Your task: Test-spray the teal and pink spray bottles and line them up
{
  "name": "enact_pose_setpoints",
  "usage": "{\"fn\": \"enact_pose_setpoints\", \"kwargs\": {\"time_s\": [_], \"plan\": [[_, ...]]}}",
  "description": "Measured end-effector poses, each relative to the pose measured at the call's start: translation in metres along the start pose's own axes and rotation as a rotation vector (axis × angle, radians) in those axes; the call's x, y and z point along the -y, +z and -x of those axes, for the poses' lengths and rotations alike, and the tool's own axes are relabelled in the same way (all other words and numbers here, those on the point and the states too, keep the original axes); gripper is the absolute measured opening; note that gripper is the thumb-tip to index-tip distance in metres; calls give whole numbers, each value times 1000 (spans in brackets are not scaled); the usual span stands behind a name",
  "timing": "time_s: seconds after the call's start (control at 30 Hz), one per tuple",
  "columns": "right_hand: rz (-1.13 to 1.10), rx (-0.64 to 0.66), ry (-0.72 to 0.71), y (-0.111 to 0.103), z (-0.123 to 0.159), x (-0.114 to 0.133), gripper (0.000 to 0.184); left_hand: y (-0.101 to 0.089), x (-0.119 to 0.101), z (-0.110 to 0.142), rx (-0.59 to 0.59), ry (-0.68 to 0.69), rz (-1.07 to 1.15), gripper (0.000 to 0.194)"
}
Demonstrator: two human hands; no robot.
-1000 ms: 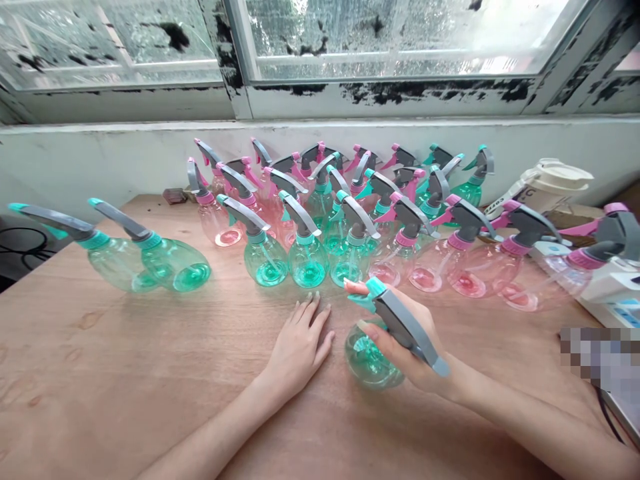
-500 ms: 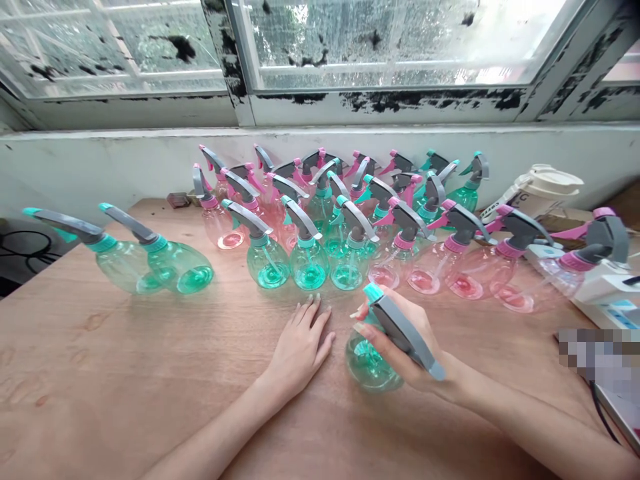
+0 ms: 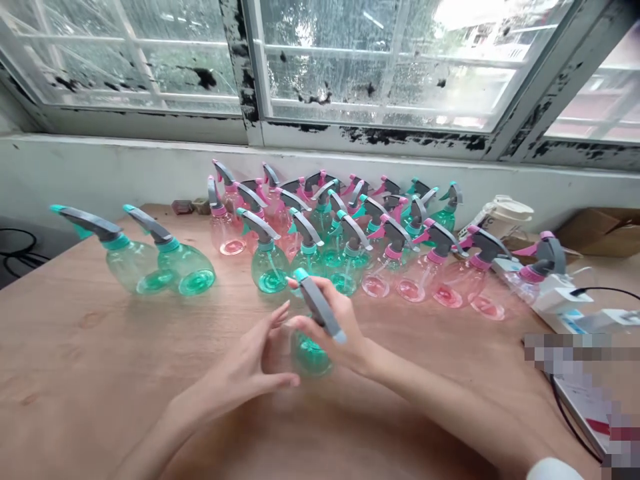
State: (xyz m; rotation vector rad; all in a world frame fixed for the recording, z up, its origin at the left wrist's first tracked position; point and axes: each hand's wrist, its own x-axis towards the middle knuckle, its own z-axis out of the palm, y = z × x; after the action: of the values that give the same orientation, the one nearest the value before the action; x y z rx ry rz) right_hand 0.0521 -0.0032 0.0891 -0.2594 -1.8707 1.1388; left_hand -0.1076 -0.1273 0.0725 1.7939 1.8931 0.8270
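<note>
My right hand (image 3: pixel 343 327) is wrapped round the neck of a green spray bottle (image 3: pixel 311 357) with a grey and teal trigger head. The bottle is upright, low over the table or on it; I cannot tell which. Just left of it, my left hand (image 3: pixel 255 357) is open, thumb and fingers spread in a curve beside the bottle. Whether its fingertips touch the bottle is unclear. Beyond the hands stand several more green spray bottles (image 3: pixel 270 268) and pink spray bottles (image 3: pixel 415 283) in rows. Two green spray bottles (image 3: pixel 193 270) stand apart at the left.
A wooden table (image 3: pixel 125 373) carries everything, with a wall and window behind. At the right are a cream-lidded cup (image 3: pixel 505 213), a cardboard box (image 3: pixel 600 230), a white power strip (image 3: pixel 565 313) with plugs and cables, and a partly blurred flat item (image 3: pixel 575 400).
My right hand has moved left with the green spray bottle. My left hand has lifted from lying flat on the table and opened beside the bottle. The view has shifted right.
</note>
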Motion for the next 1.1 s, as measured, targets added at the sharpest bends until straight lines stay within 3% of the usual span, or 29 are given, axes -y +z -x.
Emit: {"fn": "enact_pose_setpoints", "kwargs": {"time_s": [0.1,0.23,0.37,0.5,0.73,0.93,1.1], "plan": [[-78,27,8,45,-12,0,55,-4,7,23,-88,-48,41,82],[-40,2,3,101,-26,1,62,-11,21,43,-293,-176,-72,68],[23,-39,-99,127,-36,-1,62,-24,42,51,-379,-174,-132,54],[101,11,-115,118,-31,-7,62,-40,61,43,-495,-81,-228,44],[196,198,-17,81,22,-25,48,-64,61,-1,-501,-259,-468,64],[354,400,74,50,69,-39,34,-64,55,-33,-503,-405,-599,68],[413,438,59,39,74,-39,30,-63,53,-48,-531,-435,-628,64]]}}
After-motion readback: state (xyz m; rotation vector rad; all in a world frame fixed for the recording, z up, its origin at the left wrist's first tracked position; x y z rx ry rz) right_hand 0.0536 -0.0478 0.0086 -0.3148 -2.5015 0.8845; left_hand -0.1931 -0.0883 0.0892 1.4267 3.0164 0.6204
